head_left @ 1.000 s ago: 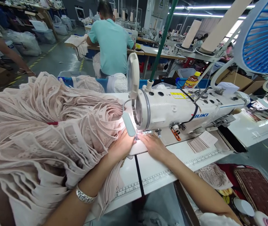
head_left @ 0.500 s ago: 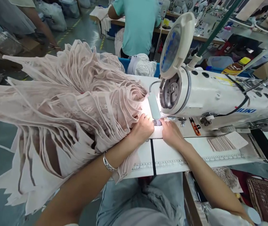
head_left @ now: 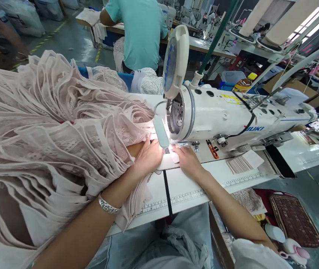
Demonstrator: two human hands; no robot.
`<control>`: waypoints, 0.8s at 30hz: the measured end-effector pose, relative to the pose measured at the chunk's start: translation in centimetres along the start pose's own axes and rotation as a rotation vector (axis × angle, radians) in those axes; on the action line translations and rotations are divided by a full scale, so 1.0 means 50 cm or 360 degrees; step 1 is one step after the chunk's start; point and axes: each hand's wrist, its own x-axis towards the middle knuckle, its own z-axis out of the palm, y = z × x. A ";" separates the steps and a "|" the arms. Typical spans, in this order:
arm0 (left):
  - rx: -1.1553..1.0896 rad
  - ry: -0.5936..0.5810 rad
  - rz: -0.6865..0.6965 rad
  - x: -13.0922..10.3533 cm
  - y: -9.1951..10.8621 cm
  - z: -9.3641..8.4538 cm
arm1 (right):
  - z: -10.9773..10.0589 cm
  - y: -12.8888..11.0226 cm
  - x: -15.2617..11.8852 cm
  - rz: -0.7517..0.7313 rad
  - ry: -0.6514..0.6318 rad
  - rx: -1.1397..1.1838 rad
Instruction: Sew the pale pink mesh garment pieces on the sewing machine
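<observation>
My left hand (head_left: 151, 155) lies left of the needle area of a white sewing machine (head_left: 212, 116), its fingers bunched at the edge of the pale fabric; the lamp's glare and the hand itself hide the fingertips. On the other side, my right hand (head_left: 189, 161) pinches a small pale fabric piece (head_left: 175, 157) on the machine bed. A pale green lamp head (head_left: 161, 131) hangs in front of the needle and covers it. Beside my left arm, a big heap of beige lace-trimmed fabric pieces (head_left: 92, 130) covers the table's left side.
Orange thread snips (head_left: 212, 149) and a stack of small fabric strips (head_left: 243, 163) lie right of my right hand. A measuring scale (head_left: 187, 197) runs along the front edge. Behind the machine sits a person in a turquoise shirt (head_left: 138, 33); thread cones (head_left: 257, 18) stand above.
The view has swung right, so everything sits further left. My left hand has loosened from a tighter fist into a flatter pose. Beside my right fingers, more of the small pale piece shows.
</observation>
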 end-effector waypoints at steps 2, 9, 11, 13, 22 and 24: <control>-0.0008 -0.0011 -0.0003 -0.002 0.001 0.000 | 0.004 0.000 -0.003 -0.0032 0.0055 0.0017; -0.0014 -0.0061 -0.0015 -0.004 0.002 0.000 | 0.007 -0.004 -0.003 -0.0051 0.0069 -0.0059; -0.0025 -0.0054 -0.0034 -0.004 0.003 0.000 | 0.005 -0.004 -0.003 -0.0058 0.0043 -0.0062; -0.0027 -0.0015 -0.0018 -0.004 0.003 0.000 | 0.004 -0.002 -0.004 -0.0069 0.0024 -0.0048; -0.0011 -0.0028 0.0018 -0.004 0.008 -0.011 | -0.006 -0.005 -0.003 -0.0008 -0.0100 -0.0024; -0.0012 -0.0015 0.0015 -0.004 0.009 -0.012 | -0.009 -0.010 -0.002 0.0014 -0.0118 -0.0034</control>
